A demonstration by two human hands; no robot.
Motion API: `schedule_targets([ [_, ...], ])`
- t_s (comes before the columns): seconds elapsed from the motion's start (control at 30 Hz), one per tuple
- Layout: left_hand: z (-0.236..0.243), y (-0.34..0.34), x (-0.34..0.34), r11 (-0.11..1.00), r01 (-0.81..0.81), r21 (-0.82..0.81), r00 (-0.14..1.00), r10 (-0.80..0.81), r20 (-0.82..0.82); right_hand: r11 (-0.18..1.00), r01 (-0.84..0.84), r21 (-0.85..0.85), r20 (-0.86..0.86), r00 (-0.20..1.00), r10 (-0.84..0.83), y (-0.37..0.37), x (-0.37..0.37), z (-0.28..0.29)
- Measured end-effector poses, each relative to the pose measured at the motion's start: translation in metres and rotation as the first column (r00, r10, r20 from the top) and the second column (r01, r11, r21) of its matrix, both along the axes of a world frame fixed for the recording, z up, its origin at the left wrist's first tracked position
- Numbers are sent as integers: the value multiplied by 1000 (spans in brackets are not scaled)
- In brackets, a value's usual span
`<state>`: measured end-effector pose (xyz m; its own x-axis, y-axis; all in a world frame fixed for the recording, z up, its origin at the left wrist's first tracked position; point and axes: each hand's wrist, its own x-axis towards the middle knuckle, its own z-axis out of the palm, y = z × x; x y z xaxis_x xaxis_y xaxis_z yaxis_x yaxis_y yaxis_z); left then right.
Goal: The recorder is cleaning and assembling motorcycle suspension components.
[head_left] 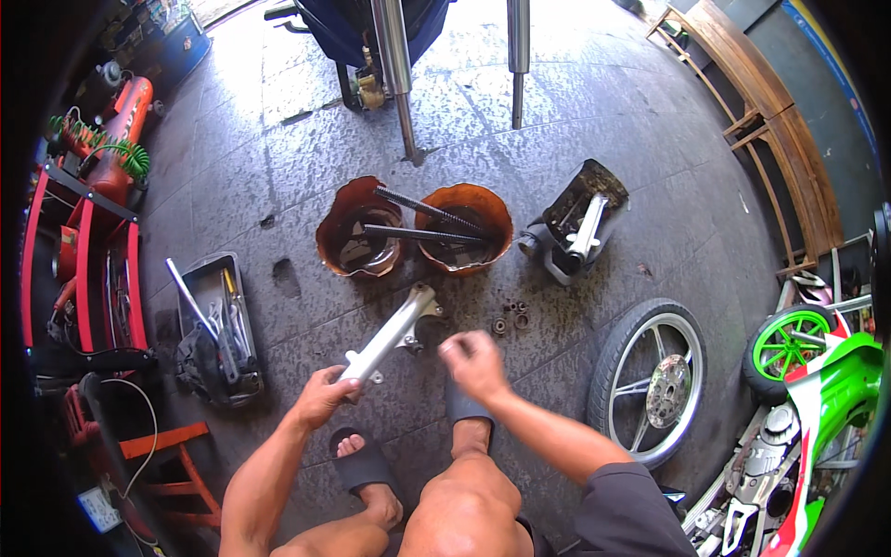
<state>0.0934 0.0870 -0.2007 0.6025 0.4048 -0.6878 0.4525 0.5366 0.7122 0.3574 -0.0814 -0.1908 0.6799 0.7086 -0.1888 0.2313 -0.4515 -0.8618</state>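
Observation:
My left hand (325,395) is wrapped round the lower end of a silver fork leg (385,342), which slants up and away to the right, its far end with brackets near the pots. My right hand (475,364) hovers just right of the fork leg, apart from it, fingers curled in a pinch; anything between them is hidden. Ahead stand two rusty orange metal pots (325,243) with dark liquid inside. Two dark coil springs (422,234) rest across them. Several small rings (511,318) lie on the floor beyond my right hand.
A second silver fork leg (588,226) lies in a cut black container (562,266). On the left are a tool tray (249,362), a red rack (85,278) and an air compressor (127,130). Right: a wheel (603,390), green fairing (840,381), wooden bench (803,176). Chrome fork tubes (393,46) hang ahead.

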Motion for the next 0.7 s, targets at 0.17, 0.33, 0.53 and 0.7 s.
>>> schedule_targets([
  [0.17,-9,29,7,914,284,291,938,-202,-282,988,152,4,679,725,-115,-18,200,21],
  [0.33,-18,51,10,655,584,480,772,-266,-577,719,66,-692,580,644,498,-13,303,40],
  [0.53,-39,53,1,371,634,678,763,-160,-626,466,-226,-855,121,787,605,21,376,19],
  [0.7,-43,42,2,417,552,723,813,-77,-576,283,-304,-910,31,630,776,13,404,-14],
])
